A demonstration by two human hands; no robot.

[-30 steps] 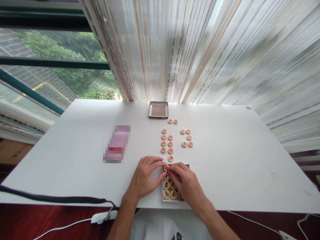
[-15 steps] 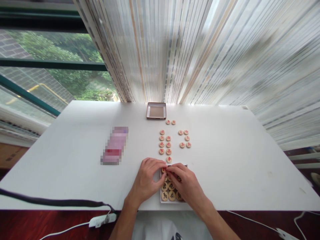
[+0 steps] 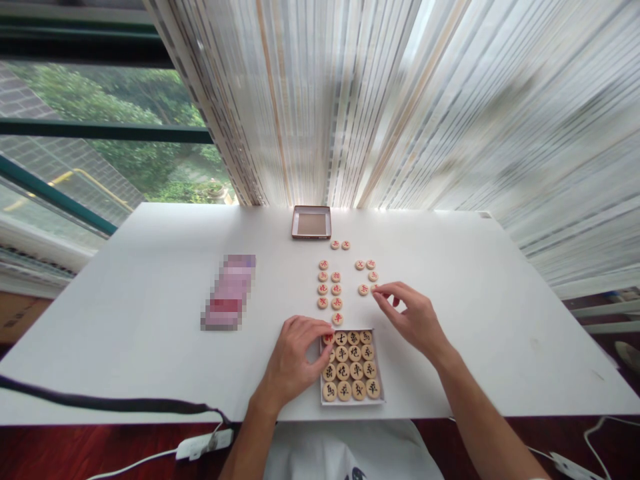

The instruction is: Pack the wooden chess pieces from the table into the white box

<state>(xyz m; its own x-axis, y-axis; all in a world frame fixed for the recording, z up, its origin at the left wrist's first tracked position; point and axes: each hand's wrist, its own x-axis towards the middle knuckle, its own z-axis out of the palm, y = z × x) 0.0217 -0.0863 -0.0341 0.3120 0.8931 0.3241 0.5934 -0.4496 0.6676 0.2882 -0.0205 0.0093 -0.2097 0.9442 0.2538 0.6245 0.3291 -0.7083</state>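
A shallow white tray near the table's front edge holds several round wooden chess pieces with black characters. One red-marked piece lies in the tray's far left corner, and my left hand pinches it between thumb and forefinger. My right hand reaches out past the tray to the right-hand group of red-marked pieces. Its thumb and forefinger close on the nearest piece of that group, which is mostly hidden. Two columns of red-marked pieces lie between the tray and the far edge.
A brown-rimmed box lid sits at the far middle, with two loose pieces just before it. A blurred pink object lies to the left. A black cable and a white power strip run along the front left edge. Striped curtains hang behind.
My right hand has left the tray and moved forward and right to the right-hand group of pieces, uncovering the tray. My left hand has stayed on the red piece.
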